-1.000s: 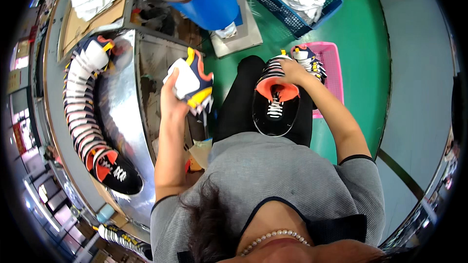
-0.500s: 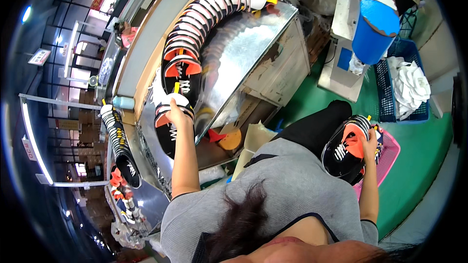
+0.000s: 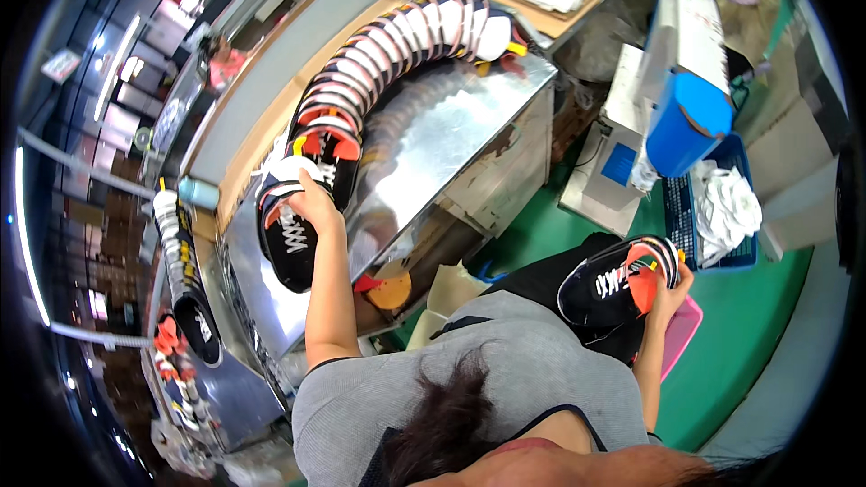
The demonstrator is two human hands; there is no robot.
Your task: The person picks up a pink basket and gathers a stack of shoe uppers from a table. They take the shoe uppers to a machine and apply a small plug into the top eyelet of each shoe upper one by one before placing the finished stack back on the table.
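From the head view, the left hand (image 3: 313, 201) grips a black sneaker (image 3: 287, 236) at the near end of the curved row of sneakers (image 3: 397, 50) on the steel bench (image 3: 451, 140). The right hand (image 3: 669, 287) holds a second black sneaker (image 3: 613, 280) over the lap, beside a pink tray (image 3: 681, 335).

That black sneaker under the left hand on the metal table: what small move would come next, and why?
Probably letting go. The left hand presses the black sneaker against the end of the curved row of sneakers on the metal table, so it looks placed. The right hand holds a second sneaker on the lap.
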